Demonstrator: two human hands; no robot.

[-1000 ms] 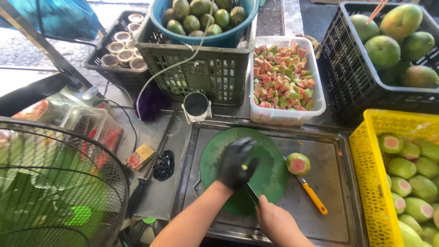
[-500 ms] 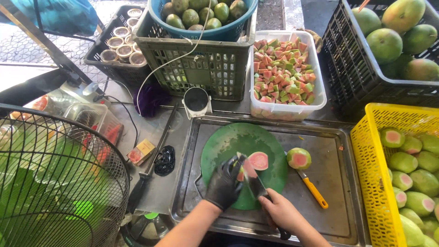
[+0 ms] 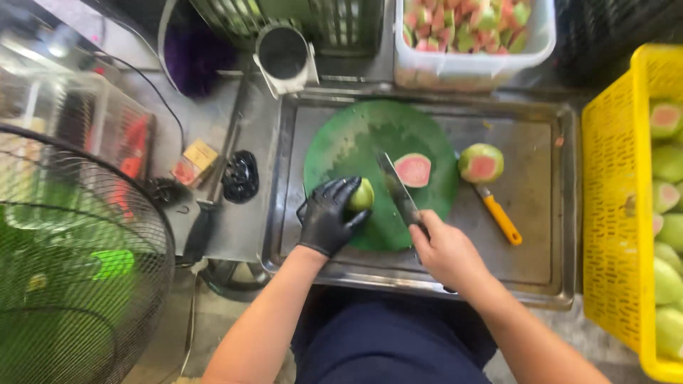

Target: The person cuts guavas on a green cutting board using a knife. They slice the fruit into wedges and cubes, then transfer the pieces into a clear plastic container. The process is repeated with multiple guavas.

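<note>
While gloved left hand (image 3: 327,217) fingers curl around guava piece (image 3: 361,195), right hand (image 3: 445,252) grips knife (image 3: 398,190)

Green guava piece (image 3: 361,195) held on board; knife (image 3: 399,190) blade beside.

Cutting board (image 3: 341,142) sits on tray (image 3: 541,249). Guava half (image 3: 413,170) on board; another half (image 3: 481,163) right of it, on tray. Crate (image 3: 612,213) right; fan (image 3: 78,284) left.

gloved left hand (image 3: 329,215) cupped, right hand (image 3: 442,250) seemingly fisted
</note>
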